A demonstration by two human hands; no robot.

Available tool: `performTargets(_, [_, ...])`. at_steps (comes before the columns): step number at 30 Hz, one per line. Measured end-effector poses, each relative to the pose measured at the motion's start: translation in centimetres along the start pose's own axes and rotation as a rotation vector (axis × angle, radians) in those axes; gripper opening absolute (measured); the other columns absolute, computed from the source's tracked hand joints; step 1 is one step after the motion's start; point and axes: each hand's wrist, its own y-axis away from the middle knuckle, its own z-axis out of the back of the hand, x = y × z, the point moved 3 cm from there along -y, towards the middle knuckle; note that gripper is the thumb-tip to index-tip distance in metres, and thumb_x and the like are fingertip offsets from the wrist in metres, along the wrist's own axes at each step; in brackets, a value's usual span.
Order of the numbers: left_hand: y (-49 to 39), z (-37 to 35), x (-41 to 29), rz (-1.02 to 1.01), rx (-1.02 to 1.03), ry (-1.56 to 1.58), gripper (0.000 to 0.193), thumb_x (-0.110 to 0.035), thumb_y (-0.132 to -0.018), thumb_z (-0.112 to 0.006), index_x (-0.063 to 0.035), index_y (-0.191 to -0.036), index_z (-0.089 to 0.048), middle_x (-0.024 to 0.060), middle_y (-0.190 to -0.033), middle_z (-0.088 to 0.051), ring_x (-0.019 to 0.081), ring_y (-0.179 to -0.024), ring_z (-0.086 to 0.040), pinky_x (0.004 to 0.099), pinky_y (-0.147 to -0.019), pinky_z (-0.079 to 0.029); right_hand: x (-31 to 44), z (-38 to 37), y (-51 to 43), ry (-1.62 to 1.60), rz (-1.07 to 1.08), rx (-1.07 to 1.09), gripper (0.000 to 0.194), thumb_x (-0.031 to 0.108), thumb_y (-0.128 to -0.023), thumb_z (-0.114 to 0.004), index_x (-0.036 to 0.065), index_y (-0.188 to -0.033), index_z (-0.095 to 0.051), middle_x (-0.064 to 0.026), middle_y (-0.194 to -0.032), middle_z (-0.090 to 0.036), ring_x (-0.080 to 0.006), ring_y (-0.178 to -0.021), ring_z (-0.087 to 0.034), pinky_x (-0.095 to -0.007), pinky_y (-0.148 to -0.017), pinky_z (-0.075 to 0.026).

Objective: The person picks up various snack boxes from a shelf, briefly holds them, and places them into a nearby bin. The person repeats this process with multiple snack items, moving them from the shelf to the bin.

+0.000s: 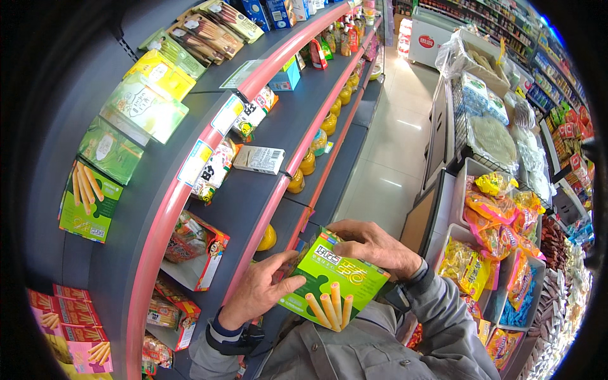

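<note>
A green box of egg rolls [339, 285], with rolled wafers pictured on its face, is held in front of the body. My left hand [263, 285] grips its left side, the thumb on the front face. At the upper right edge, my right hand [375, 247] holds the box with the thumb across the printed front. A similar green box [90, 202] lies on the upper shelf at the left, beside green packs [110, 149]. Pink and red packs [85, 327] with wafer pictures lie at the lower left.
Dark shelves with a pink front rail [164, 228] run along the left. Lower down are a white carton [259, 159], yellow jars [308, 162] and an open display box [216, 256]. Bins of wrapped sweets [494, 213] stand at the right, beyond a tiled aisle [389, 156].
</note>
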Motion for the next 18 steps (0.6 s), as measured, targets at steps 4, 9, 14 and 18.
performTargets(4, [0.3, -0.4, 1.3, 0.109, 0.015, 0.284, 0.070, -0.031, -0.089, -0.080, 0.0074, -0.141, -0.052, 0.0184, -0.126, -0.066, 0.0207, -0.112, -0.066, 0.0341, -0.091, -0.053, 0.4, 0.3, 0.2, 0.039, -0.008, 0.039, 0.071, 0.047, -0.094, -0.068, -0.006, -0.139, -0.054, -0.0161, -0.121, -0.067, -0.0214, -0.109, -0.063, -0.0334, -0.095, -0.050])
performTargets(9, [1.9, 0.0, 1.3, 0.145, -0.082, 0.593, 0.069, -0.021, -0.091, -0.078, 0.0049, -0.146, -0.047, 0.0143, -0.131, -0.063, 0.0190, -0.117, -0.062, 0.0332, -0.101, -0.049, 0.5, 2.5, 0.2, -0.074, 0.140, -0.212, 0.056, 0.035, -0.101, -0.062, -0.004, -0.140, -0.052, -0.0135, -0.115, -0.070, -0.0189, -0.103, -0.065, -0.0322, -0.093, -0.051])
performTargets(14, [5.0, 3.2, -2.7, 0.065, -0.259, 0.675, 0.068, -0.013, -0.092, -0.077, 0.0027, -0.149, -0.044, 0.0114, -0.135, -0.061, 0.0180, -0.123, -0.058, 0.0343, -0.107, -0.046, -1.9, 4.1, 0.4, -0.302, 0.194, -0.440, 0.041, 0.026, -0.103, -0.058, -0.004, -0.132, -0.057, -0.0127, -0.105, -0.071, -0.0175, -0.089, -0.066, -0.0315, -0.081, -0.054])
performTargets(18, [8.0, 6.6, -5.2, -0.091, -0.424, 0.703, 0.069, -0.007, -0.093, -0.072, 0.0010, -0.153, -0.038, 0.0117, -0.142, -0.057, 0.0200, -0.129, -0.056, 0.0355, -0.109, -0.044, -5.6, 5.3, 0.2, -0.380, 0.165, -0.430, 0.034, 0.024, -0.103, -0.059, -0.002, -0.125, -0.060, -0.0106, -0.097, -0.070, -0.0160, -0.078, -0.066, -0.0292, -0.072, -0.053])
